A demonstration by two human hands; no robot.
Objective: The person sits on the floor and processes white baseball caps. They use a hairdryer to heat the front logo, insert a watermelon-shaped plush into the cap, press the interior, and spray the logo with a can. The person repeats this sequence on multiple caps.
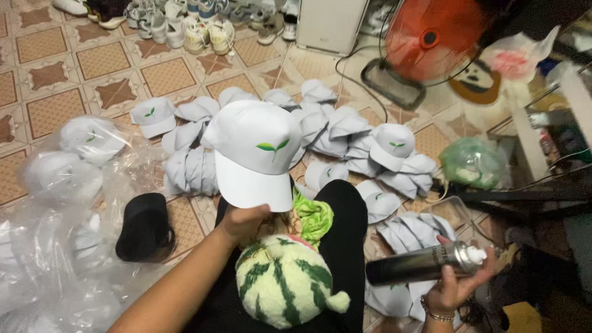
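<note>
Our left hand (243, 221) held a white cap (254, 154) from below; its fingers were curled under the brim, mostly hidden by it, so we could not see how they pinched it. The cap stood above the hand, with its green leaf mark toward us. Our right hand (455, 285) was wrapped around a silver spray can (419, 263), fingers closed on it near the white nozzle; the can lay sideways, well apart from the cap. A watermelon plush toy (285, 279) rested on our lap. Many white caps (345, 132) lay on the tiled floor (55, 74), beside clear plastic bags (55, 246) and a black cap (145, 225). The orange fan (431, 37) was cut off at the top.
</note>
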